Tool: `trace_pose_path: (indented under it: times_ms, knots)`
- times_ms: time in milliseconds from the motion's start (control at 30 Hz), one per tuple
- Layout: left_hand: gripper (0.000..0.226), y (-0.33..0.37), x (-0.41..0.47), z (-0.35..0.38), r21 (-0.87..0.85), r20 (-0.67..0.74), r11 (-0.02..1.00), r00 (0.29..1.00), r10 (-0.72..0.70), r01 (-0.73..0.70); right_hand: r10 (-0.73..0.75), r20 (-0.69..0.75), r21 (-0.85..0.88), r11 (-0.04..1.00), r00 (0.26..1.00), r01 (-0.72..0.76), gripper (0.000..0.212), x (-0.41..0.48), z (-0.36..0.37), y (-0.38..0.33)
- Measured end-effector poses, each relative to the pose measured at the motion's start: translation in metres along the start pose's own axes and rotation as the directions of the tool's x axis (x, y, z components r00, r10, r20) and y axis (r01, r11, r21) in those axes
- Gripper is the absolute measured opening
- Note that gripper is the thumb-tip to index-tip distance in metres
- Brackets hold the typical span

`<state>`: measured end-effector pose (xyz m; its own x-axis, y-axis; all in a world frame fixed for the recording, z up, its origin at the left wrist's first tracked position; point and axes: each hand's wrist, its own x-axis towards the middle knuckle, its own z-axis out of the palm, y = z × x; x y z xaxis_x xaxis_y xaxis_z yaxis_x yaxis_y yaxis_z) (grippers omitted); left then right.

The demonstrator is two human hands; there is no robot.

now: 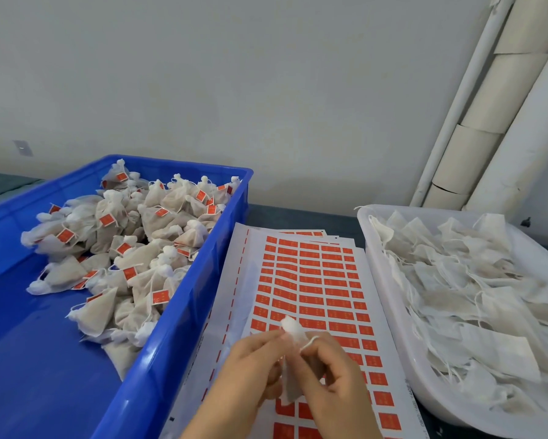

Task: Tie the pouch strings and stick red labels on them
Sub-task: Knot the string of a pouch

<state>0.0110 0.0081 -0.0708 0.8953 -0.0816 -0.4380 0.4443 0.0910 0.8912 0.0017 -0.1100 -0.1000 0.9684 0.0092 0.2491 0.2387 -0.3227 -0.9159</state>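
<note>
On the left of the dark table [298, 217] a blue plastic crate [171, 327] holds a heap of tied, filled white mesh pouches [133, 242], many carrying small red labels. Beside it, in the middle, lie overlapping white sheets of red rectangular labels [310, 280]. Above their near end, both hands work on one small white fabric pouch [293, 388]. The left hand [253, 362] pinches its gathered neck with curled fingers. The right hand [332, 372] also has its fingers curled against the pouch, with the white string [312, 340] looped over one finger. At the right, a white plastic tray [437, 400] is filled with flat, untied white pouches [475, 296] with loose strings.
</note>
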Motion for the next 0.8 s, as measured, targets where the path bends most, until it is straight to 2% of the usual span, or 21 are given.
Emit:
trace_pose_path:
  times_ms: [67, 133, 200, 233, 333, 433, 600, 700, 800]
  knots:
    - [0.032, -0.005, 0.002, 0.0, -0.089, 0.091, 0.993, 0.992, 0.085, -0.077, -0.049, -0.034, -0.031, 0.998, 0.998, 0.048, 0.011, -0.003, 0.003, -0.001]
    - [0.034, -0.007, 0.002, 0.003, -0.13, 0.043, 0.982, 0.989, 0.142, -0.135, -0.059, -0.04, -0.035, 0.998, 0.997, 0.057, 0.017, -0.004, 0.003, -0.004]
    - [0.032, -0.007, 0.002, 0.003, -0.14, 0.04, 0.977, 0.985, 0.165, -0.158, -0.001, -0.024, 0.038, 0.999, 1.0, 0.002, 0.009, -0.005, 0.0, -0.009]
    - [0.034, -0.006, 0.0, 0.002, -0.124, 0.07, 0.977, 0.981, 0.182, -0.173, 0.037, -0.013, 0.118, 0.992, 0.999, -0.035, 0.003, -0.005, -0.002, -0.012]
    - [0.048, -0.004, -0.003, -0.003, 0.004, 0.189, 0.968, 0.951, 0.246, -0.251, 0.101, 0.027, 0.311, 0.945, 0.995, -0.104, 0.013, -0.003, -0.012, -0.012]
    - [0.053, -0.003, -0.002, -0.008, 0.164, 0.211, 0.912, 0.917, 0.339, -0.375, 0.142, 0.064, 0.362, 0.919, 0.988, -0.156, 0.007, -0.001, -0.015, -0.013]
    - [0.034, -0.001, -0.004, -0.017, 0.284, 0.274, 0.808, 0.851, 0.448, -0.517, 0.149, 0.104, 0.326, 0.929, 0.983, -0.175, 0.013, 0.001, -0.021, -0.015]
    - [0.03, 0.0, -0.005, -0.02, 0.167, 0.359, 0.823, 0.811, 0.462, -0.542, 0.157, 0.155, 0.329, 0.923, 0.975, -0.201, 0.015, 0.001, -0.022, -0.02]
    - [0.017, 0.0, -0.007, -0.023, -0.015, 0.42, 0.891, 0.806, 0.417, -0.453, 0.157, 0.225, 0.315, 0.922, 0.962, -0.224, 0.017, 0.003, -0.023, -0.023]
